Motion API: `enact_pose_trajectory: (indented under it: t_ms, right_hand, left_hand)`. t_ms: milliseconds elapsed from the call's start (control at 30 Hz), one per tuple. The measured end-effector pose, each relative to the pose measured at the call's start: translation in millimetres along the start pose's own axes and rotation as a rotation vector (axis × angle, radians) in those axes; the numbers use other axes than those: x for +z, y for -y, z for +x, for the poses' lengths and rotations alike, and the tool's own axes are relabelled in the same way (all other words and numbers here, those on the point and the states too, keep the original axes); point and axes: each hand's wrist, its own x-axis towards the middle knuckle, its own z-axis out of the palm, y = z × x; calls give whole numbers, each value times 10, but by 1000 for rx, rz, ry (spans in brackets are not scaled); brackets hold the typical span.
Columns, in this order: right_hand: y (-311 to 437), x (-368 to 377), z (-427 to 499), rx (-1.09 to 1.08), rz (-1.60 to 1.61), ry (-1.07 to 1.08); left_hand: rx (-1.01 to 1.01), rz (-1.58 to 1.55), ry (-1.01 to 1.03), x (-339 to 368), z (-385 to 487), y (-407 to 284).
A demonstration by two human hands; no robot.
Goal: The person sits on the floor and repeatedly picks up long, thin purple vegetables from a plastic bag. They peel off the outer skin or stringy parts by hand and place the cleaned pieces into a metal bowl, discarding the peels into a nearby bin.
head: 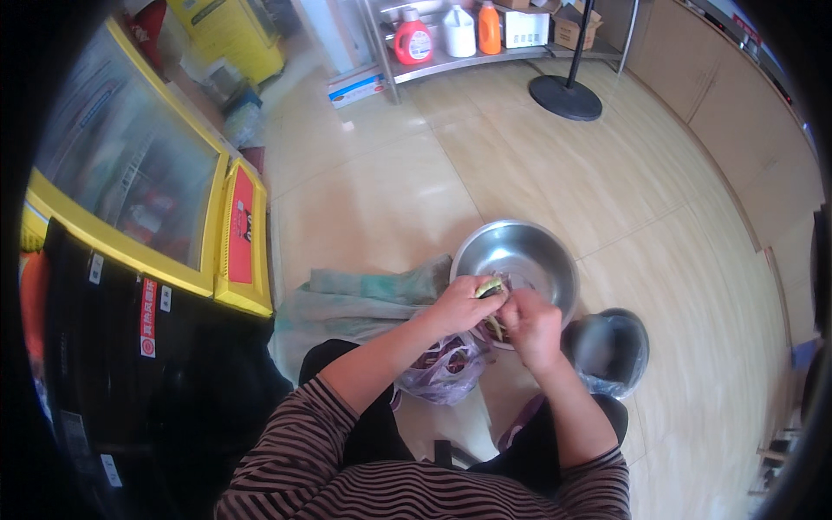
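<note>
Over the near left part of a round steel basin (513, 240) on the floor, both my hands meet. My left hand (463, 305) is closed on a green bean pod (489, 286), whose end sticks out past the fingers. My right hand (533, 325) touches it from the right with bent fingers; it is slightly blurred, and what lies between its fingertips is hidden. Purple and green pods (498, 328) show in the basin beneath my hands. Just to the near left, a thin plastic bag (448, 377) holds purple pods.
Left of the basin lies a crumpled greenish sack (364, 299). A lined black bin (614, 351) stands at its right. A yellow-framed glass freezer (218, 227) and a black appliance (162, 390) flank my left side. Further off are a black stand base (565, 97) and a metal shelf (448, 64) with bottles.
</note>
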Motion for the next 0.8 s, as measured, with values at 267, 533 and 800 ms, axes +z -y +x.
enact_pose_trajectory:
  t_ms: [267,533,800]
  right_hand:
    - [-510,-819,31,416,-674,244]
    - [-590,-758,-34,305,-536,196]
    - [-219,607,-73,311,449,457]
  left_hand:
    - [-100,-475,-138,-340,63,154]
    - [-216,-556,-319,-347,89,168]
    - [-285,-869,-420,-30,118,380]
